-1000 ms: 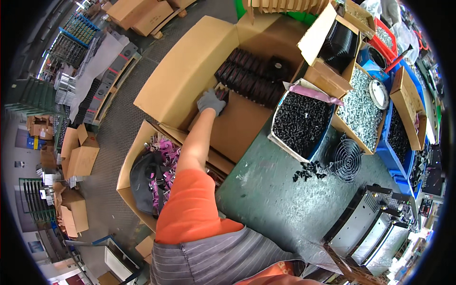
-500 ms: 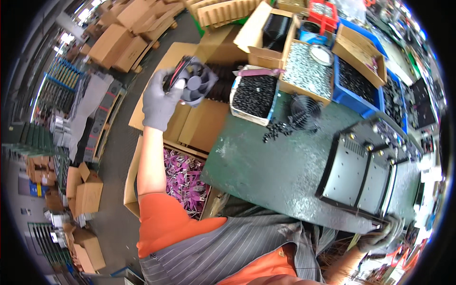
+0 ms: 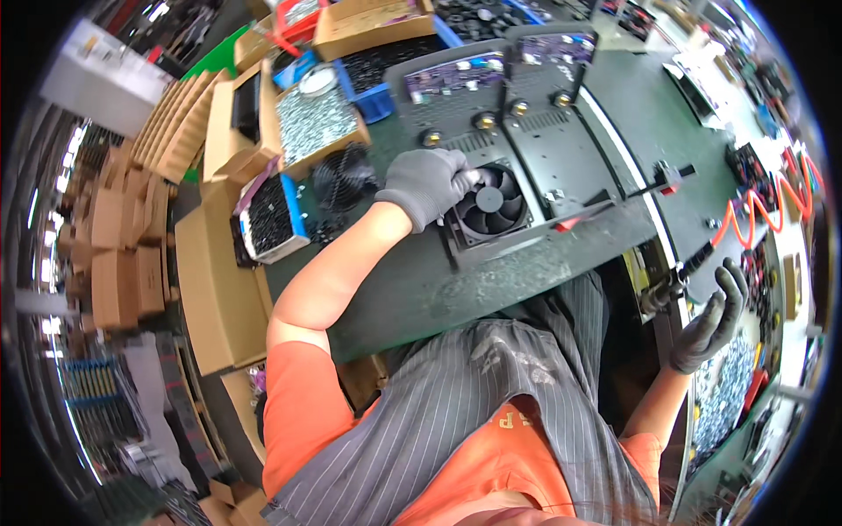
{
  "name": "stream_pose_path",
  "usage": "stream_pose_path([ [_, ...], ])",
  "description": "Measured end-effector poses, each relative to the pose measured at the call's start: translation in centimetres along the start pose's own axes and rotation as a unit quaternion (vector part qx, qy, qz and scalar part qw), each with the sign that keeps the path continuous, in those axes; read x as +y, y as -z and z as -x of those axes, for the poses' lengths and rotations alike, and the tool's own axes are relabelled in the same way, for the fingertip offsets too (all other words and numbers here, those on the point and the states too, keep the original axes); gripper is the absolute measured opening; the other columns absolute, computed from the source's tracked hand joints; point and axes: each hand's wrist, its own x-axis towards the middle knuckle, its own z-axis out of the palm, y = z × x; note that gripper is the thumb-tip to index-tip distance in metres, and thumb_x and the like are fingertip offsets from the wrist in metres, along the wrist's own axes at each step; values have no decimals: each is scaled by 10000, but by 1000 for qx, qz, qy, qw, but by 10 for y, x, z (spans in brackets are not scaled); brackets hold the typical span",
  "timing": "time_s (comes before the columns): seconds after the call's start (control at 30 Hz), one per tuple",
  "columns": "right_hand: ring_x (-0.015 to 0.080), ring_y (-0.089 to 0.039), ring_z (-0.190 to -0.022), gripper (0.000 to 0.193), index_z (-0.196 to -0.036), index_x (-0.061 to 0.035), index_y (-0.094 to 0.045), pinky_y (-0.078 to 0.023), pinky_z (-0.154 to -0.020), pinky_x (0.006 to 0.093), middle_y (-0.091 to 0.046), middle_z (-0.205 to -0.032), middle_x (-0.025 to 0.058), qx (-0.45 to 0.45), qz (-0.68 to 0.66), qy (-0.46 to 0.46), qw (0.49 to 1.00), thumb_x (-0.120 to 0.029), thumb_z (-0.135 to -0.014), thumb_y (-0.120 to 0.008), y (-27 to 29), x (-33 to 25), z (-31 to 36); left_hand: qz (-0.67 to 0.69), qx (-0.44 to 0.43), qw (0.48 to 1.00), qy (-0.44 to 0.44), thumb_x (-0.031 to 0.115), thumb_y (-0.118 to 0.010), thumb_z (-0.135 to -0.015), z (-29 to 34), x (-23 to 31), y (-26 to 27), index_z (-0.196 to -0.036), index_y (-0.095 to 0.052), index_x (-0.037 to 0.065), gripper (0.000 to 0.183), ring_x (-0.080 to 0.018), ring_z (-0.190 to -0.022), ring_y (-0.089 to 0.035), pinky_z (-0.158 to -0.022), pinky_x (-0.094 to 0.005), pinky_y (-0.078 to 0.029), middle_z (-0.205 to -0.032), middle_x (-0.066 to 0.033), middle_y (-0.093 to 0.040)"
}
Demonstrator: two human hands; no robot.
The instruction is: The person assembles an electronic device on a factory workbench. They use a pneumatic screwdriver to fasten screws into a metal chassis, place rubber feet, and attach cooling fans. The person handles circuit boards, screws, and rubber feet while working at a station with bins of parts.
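Observation:
My left hand (image 3: 428, 188), in a grey glove, grips the upper left edge of a black cooling fan (image 3: 491, 200). The fan lies in the near part of a dark metal housing (image 3: 474, 145) on the green bench, its blades facing up. Beside it to the right is a second housing (image 3: 561, 145) of the same sort; circuit boards line the far walls of both. My right hand (image 3: 712, 320), also gloved, is raised past the bench's right side with fingers apart and nothing in it. Near it a dark tool (image 3: 674, 282) hangs on a red coiled hose (image 3: 745, 219).
Left of the housings sit black wire fan guards (image 3: 344, 180), a box of small black parts (image 3: 270, 219) and a carton of silvery parts (image 3: 317, 118). A large open carton (image 3: 224, 280) adjoins the bench's left side. Blue bins (image 3: 377, 103) stand farther back.
My left hand has carried the fan from above the carton rightward into the housing. My right hand has left the housing's near edge and opened. The view has turned right.

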Motion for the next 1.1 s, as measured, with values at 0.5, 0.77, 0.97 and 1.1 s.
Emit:
stream_pose_path([
  [0.5, 201, -616, -1055, 382, -1262, 38, -532, -488, -940, 331, -626, -1160, 165, -14, -72, -188, 979, -233, -1031, -393, -13, 121, 64, -152, -33, 981, -117, 435, -522, -945, -122, 100, -52, -994, -691, 108, 371, -339, -904, -674, -775, -464, -511, -924, -147, -706],
  [0.77, 207, -608, -1075, 522, -1270, 43, -558, -442, -975, 336, -645, -1153, 131, -53, -285, -320, 902, -393, -1033, -395, -42, 139, 66, -70, -81, 993, -39, 356, -562, -931, -114, 82, -44, -1035, -691, 116, 292, -330, -917, -673, -785, -473, -512, -943, -135, -704],
  [0.97, 161, -588, -996, 575, -1243, 64, -558, -437, -905, 303, -651, -1077, 112, -74, -223, -265, 935, -448, -1021, -418, -49, 143, 75, -36, -65, 995, -67, 352, -556, -924, -125, 101, -61, -1024, -700, 125, 286, -331, -943, -666, -800, -468, -506, -969, -131, -703],
  [1.1, 201, -605, -997, 564, -1214, 73, -564, -441, -914, 323, -655, -1027, 101, -88, -148, -205, 964, -436, -1019, -416, -49, 155, 81, -33, -79, 992, -97, 366, -544, -923, -124, 103, -58, -1026, -702, 121, 309, -335, -954, -662, -795, -470, -509, -987, -136, -698],
])
